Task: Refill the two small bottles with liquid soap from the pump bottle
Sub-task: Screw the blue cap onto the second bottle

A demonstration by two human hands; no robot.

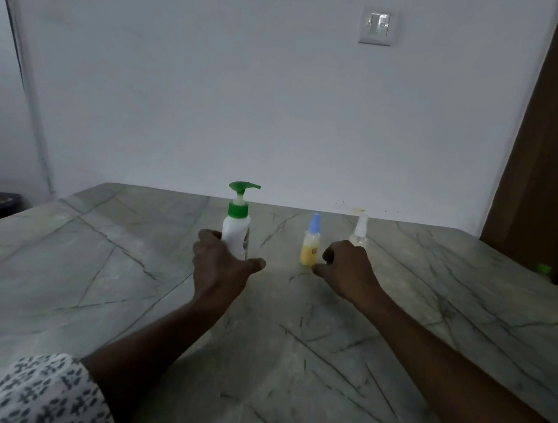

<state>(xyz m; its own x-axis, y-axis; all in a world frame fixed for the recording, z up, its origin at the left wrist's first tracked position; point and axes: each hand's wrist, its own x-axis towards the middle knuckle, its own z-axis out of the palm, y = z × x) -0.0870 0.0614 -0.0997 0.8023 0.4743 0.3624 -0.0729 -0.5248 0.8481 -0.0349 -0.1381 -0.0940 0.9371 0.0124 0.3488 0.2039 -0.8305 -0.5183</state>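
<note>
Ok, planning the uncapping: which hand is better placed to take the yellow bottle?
Right. The right hand sits beside the yellow bottle; the left hand grips the pump bottle.

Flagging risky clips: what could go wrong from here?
The right hand crowds the small yellow bottle with blue cap and the clear spray bottle; a nudge could topple either. Both look narrow-necked, so soap from the white pump bottle with green head, gripped low by the left hand, may spill on the grey stone table.
</note>
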